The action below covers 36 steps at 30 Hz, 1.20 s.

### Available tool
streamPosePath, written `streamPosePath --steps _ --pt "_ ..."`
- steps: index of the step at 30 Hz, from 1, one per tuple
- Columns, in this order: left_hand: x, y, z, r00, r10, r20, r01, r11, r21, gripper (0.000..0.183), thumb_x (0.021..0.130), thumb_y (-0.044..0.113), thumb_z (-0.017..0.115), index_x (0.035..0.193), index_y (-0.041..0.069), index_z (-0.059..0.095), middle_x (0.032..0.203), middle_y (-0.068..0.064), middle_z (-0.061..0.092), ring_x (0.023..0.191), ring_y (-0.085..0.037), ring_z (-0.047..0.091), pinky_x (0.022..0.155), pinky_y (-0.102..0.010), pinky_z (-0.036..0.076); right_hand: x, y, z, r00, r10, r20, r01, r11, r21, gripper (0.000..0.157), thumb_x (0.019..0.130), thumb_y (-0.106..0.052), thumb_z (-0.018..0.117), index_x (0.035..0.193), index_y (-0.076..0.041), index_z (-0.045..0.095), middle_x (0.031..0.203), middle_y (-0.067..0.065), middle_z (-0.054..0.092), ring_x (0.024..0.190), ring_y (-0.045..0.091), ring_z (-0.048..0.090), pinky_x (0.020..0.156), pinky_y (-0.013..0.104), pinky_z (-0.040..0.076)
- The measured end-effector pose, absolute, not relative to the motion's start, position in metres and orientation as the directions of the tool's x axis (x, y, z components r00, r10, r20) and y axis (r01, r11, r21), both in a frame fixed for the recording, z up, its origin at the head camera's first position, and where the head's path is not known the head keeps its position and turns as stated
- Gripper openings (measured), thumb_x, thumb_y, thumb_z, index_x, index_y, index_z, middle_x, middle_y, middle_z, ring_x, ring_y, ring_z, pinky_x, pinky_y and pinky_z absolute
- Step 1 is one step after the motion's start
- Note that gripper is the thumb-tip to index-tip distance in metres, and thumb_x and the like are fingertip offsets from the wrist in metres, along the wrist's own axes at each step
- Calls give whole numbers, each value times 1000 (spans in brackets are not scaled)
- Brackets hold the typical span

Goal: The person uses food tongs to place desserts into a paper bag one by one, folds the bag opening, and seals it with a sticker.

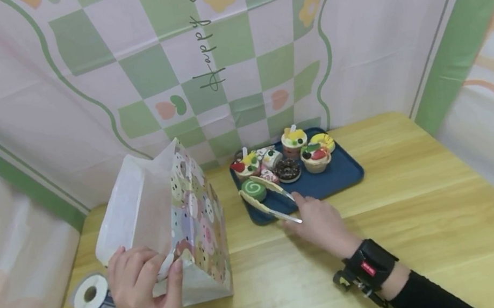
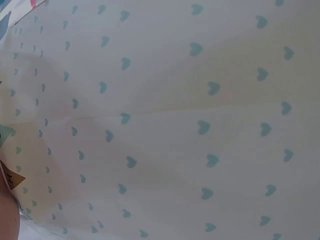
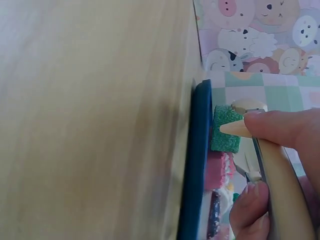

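Observation:
My left hand (image 1: pixel 144 285) holds the near rim of an upright paper bag (image 1: pixel 202 227) printed with cartoon animals, its mouth gaping. White paper with small teal hearts, the bag's side (image 2: pixel 165 125), fills the left wrist view. In my right hand (image 1: pixel 319 221) is a pair of tongs (image 1: pixel 263 207) with cream-coloured tips. The tips are spread around a green toy roll cake (image 1: pixel 253 190) with a pale swirl, at the left end of a blue tray (image 1: pixel 337 181). From the right wrist view, one tong tip overlaps the roll's crumbly green side (image 3: pixel 222 140).
Beside the roll on the tray are a chocolate doughnut (image 1: pixel 287 170), a fruit tart (image 1: pixel 316 157), a yellow doughnut (image 1: pixel 324 142), cups of fruit dessert (image 1: pixel 294 141) and other toy pastries. A label roll (image 1: pixel 91 295) stands left of the bag. Behind the wooden table (image 1: pixel 409 186) hangs a checked curtain (image 1: pixel 233 42).

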<state>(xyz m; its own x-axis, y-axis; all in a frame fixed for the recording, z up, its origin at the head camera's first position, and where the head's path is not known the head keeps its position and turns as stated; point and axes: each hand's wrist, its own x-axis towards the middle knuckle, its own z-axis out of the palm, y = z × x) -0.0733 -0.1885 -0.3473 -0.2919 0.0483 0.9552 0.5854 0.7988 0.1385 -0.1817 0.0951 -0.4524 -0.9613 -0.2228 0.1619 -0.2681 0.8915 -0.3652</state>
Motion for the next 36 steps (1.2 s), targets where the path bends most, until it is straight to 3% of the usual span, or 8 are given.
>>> streamPosePath --steps 5,9,13,20,27,36 --pt "-73 -190 -348 -315 51 948 578 802 149 53 92 39 54 58 -1 57 58 -12 55 64 -32 50 84 -51 35 -179 98 -445 -960 -226 167 -273 889 -367 82 77 -49 70 133 8 48 101 28 66 78 35 63 62 47 54" --pt "-72 -190 -349 -330 53 943 572 806 154 53 92 40 54 59 -1 58 58 -12 56 64 -32 50 84 -51 35 -178 103 -436 -958 -226 175 -278 882 -382 82 78 -49 69 133 9 47 100 29 66 79 35 63 62 48 54" --pt "-72 -189 -349 -327 53 944 573 805 153 53 92 40 54 58 -1 58 58 -12 56 64 -32 50 82 -52 34 -177 108 -424 -957 -228 178 -283 866 -412 82 78 -49 69 132 8 48 92 23 67 69 26 60 56 42 52" --pt "-73 -189 -348 -307 48 950 586 797 149 53 92 39 54 57 -1 56 57 -12 55 63 -31 49 83 -51 35 -177 113 -405 -959 -234 161 -282 842 -460 76 79 -50 67 133 0 49 69 3 59 53 15 50 46 29 37" --pt "-74 -189 -347 -297 52 953 587 797 140 54 92 39 54 58 -2 58 57 -13 56 62 -33 50 78 -55 35 -173 116 -390 -947 -256 194 -318 824 -469 71 79 -51 68 129 -2 52 63 1 54 46 13 47 43 28 35" --pt "-74 -188 -347 -304 49 951 582 800 145 54 92 40 55 58 -2 59 57 -13 56 63 -33 50 80 -53 35 -169 117 -370 -937 -290 194 -348 804 -482 72 80 -51 67 130 -1 51 64 0 54 47 13 45 47 28 33"
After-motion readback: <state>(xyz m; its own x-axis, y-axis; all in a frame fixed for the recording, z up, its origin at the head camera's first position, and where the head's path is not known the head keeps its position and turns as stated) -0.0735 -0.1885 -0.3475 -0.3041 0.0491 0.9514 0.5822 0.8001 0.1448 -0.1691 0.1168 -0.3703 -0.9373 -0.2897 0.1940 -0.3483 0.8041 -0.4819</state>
